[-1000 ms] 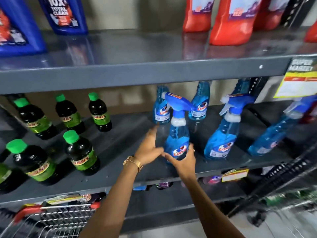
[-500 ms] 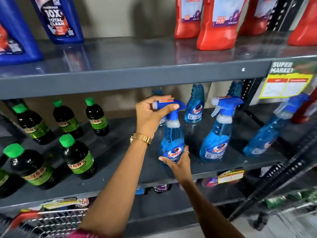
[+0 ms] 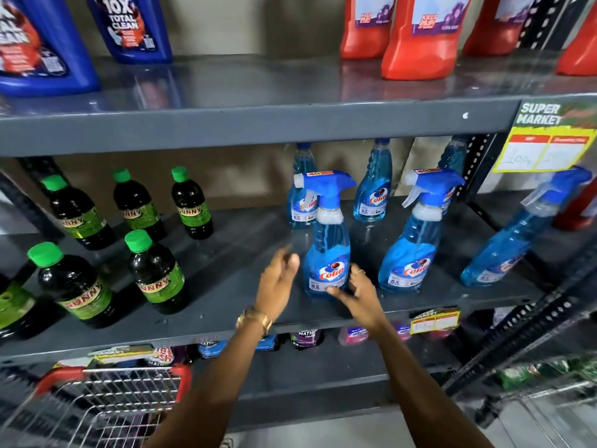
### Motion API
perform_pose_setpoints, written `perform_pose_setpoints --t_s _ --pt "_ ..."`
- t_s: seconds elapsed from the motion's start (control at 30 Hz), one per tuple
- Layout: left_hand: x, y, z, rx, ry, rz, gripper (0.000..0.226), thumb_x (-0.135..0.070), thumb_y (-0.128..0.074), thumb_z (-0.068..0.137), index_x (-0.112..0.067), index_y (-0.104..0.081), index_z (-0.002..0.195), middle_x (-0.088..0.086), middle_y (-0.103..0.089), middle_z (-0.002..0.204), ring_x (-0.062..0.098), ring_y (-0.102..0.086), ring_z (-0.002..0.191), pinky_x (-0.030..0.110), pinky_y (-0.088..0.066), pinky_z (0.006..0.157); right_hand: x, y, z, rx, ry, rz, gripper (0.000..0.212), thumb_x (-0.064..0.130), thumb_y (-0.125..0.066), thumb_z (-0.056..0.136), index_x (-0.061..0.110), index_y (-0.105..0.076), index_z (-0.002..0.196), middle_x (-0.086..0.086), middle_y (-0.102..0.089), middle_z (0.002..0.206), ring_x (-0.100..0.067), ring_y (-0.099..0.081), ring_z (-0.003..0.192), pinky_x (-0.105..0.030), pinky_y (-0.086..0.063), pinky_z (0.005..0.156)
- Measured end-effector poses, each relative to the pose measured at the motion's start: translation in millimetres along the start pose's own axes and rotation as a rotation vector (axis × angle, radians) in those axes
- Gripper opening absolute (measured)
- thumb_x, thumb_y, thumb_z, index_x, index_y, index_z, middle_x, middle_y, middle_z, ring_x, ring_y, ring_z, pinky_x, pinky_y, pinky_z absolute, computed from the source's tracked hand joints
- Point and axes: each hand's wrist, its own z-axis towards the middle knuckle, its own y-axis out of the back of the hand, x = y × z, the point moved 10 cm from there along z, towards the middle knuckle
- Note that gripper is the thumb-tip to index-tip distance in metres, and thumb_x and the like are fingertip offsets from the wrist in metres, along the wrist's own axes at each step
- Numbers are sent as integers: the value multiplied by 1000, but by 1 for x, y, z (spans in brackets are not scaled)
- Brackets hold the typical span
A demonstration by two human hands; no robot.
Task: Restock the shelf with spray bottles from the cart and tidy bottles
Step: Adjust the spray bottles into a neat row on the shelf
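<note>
A blue Colin spray bottle (image 3: pixel 327 247) stands upright near the front of the grey middle shelf (image 3: pixel 226 286), nozzle pointing left. My left hand (image 3: pixel 278 282) hovers just left of its base, fingers loose and blurred, touching nothing. My right hand (image 3: pixel 357 292) is spread at the bottle's lower right, fingertips at or just off its base. A second spray bottle (image 3: pixel 416 240) stands to the right, and a third (image 3: pixel 513 240) leans further right. Capped refill bottles (image 3: pixel 373 189) stand behind. The wire cart (image 3: pixel 106 402) sits at bottom left.
Dark bottles with green caps (image 3: pixel 151 270) fill the shelf's left half. The upper shelf holds blue jugs (image 3: pixel 129 24) and red jugs (image 3: pixel 420 37). A yellow price tag (image 3: pixel 546 147) hangs at right beside a perforated upright post (image 3: pixel 475 169). More products sit on the lower shelf.
My left hand came off the spray head and dropped to the left of the bottle's base. My right hand loosened from the bottle's bottom. The bottle stays standing.
</note>
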Motion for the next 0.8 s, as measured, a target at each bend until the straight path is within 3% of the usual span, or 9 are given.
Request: perform_pose_setpoints --t_s 0.07,0.17,0.27,0.43,0.6,0.7,0.8 --pt "34 -21 -19 95 17 318 60 -54 -28 91 -13 -41 134 11 -53 136 26 -44 130 33 -26 111 0 1 1 56 -1 -9 44 6 -75 78 9 -53 116 -12 -65 119 -14 -63 109 -29 -50 95" --pt "40 -34 -34 -2 -38 621 78 -57 0 90 -8 -44 131 16 -56 133 29 -41 133 44 -8 119 6 0 3 88 3 -28 43 7 -74 78 17 -54 114 -7 -66 116 -10 -64 106 -24 -51 92" --pt "46 -42 -45 -96 -39 819 62 -39 -11 90 -10 -33 139 11 -53 138 29 -29 140 42 13 115 2 1 0 91 -10 -13 43 6 -74 78 20 -54 114 -7 -66 117 -9 -64 106 -25 -53 91" --pt "52 -42 -54 -166 20 893 58 -35 -15 90 -11 -36 138 9 -38 149 30 -5 143 43 21 111 -7 1 -7 114 -43 -6 42 9 -75 78 20 -53 113 -7 -65 119 -15 -63 110 -30 -52 94" --pt "50 -41 -55 -254 104 888 64 -41 -6 87 -18 -39 137 14 -20 155 30 17 139 40 34 105 -12 -1 -8 84 -39 -20 41 12 -74 80 19 -51 113 0 -63 113 -6 -62 102 -12 -51 82" --pt "56 -39 -51 -230 170 881 55 -38 -12 92 -24 -33 141 12 -6 158 27 29 136 36 42 96 -7 -2 -7 81 1 -70 42 13 -74 79 10 -52 115 -5 -63 112 -10 -61 100 -14 -50 84" --pt "58 -35 -54 -246 194 857 55 -38 -14 90 -25 -32 141 14 -2 158 28 29 137 33 44 95 -6 -7 -7 108 9 -74 44 13 -75 79 8 -51 116 -5 -62 111 -11 -61 99 -12 -49 82"
